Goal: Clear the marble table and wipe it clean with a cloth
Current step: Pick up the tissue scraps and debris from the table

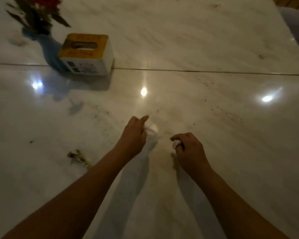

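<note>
My left hand (134, 135) sits just below the middle of the frame, its fingers curled round a crumpled white tissue (152, 131) that bulges out on its right side, with the forefinger pointing up the frame. My right hand (191, 149) is a little lower and to the right, near the left one but not touching it, its fingers closed round a small whitish wad (176, 144) tucked against the palm; I cannot tell whether it is paper or cloth. Both hands are low over the marble table (214, 40), which fills almost the whole frame, and the blur keeps me from telling whether they touch it. A thin seam (197, 71) runs across the marble from left to right above the hands. Dark specks (217, 106) are scattered over the marble right of centre, and more lie left of centre. At lower left, beside my left forearm, lies a brownish scrap of litter (77, 156). At upper left a tissue box (86, 54) with a yellow top stands on the seam, and touching its left side is a blue vase (47, 47) with red flowers (41, 4). Three bright lamp reflections shine across the middle.
</note>
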